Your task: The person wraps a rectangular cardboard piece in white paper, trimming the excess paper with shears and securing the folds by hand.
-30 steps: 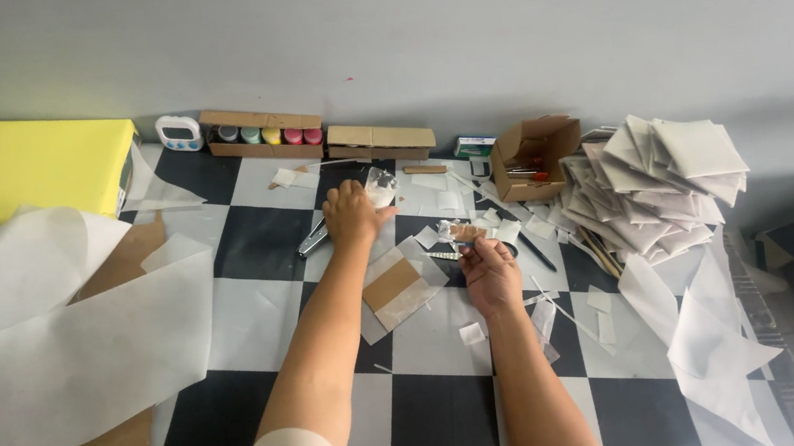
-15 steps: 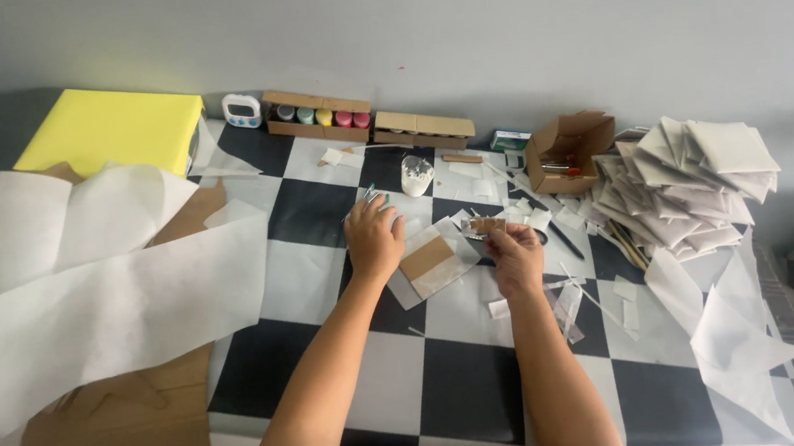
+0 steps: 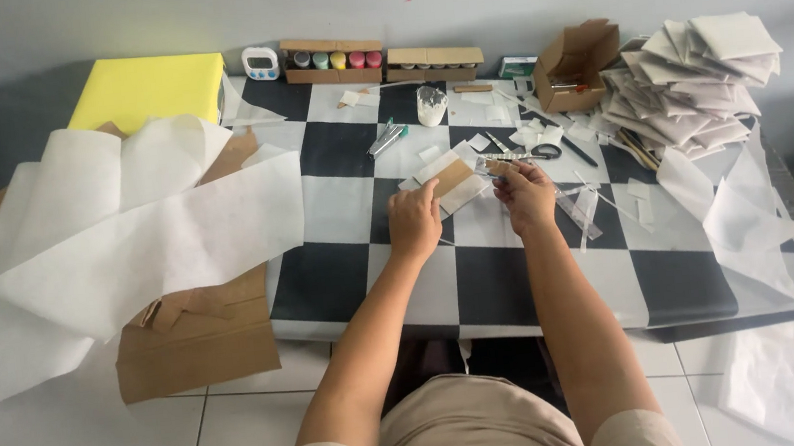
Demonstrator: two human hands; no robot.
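My left hand (image 3: 415,219) rests on the black-and-white checkered table (image 3: 510,285), its fingers pinching the near edge of a small brown and white paper piece (image 3: 451,178). My right hand (image 3: 525,196) is just to the right, its fingertips closed on the paper's right end near a small strip. Black-handled scissors (image 3: 536,152) lie just beyond the right hand. White paper scraps (image 3: 529,133) are scattered around both hands.
Large white sheets (image 3: 117,240) and brown paper (image 3: 200,344) hang over the table's left side. A yellow block (image 3: 149,86), a small timer (image 3: 260,63), paint pots in a box (image 3: 333,60), an open cardboard box (image 3: 575,60) and a stack of folded white papers (image 3: 698,78) line the back and right.
The camera has pulled back and risen, showing more of the table and floor. My left hand came back from the far items to the paper piece; my right hand stayed by it.
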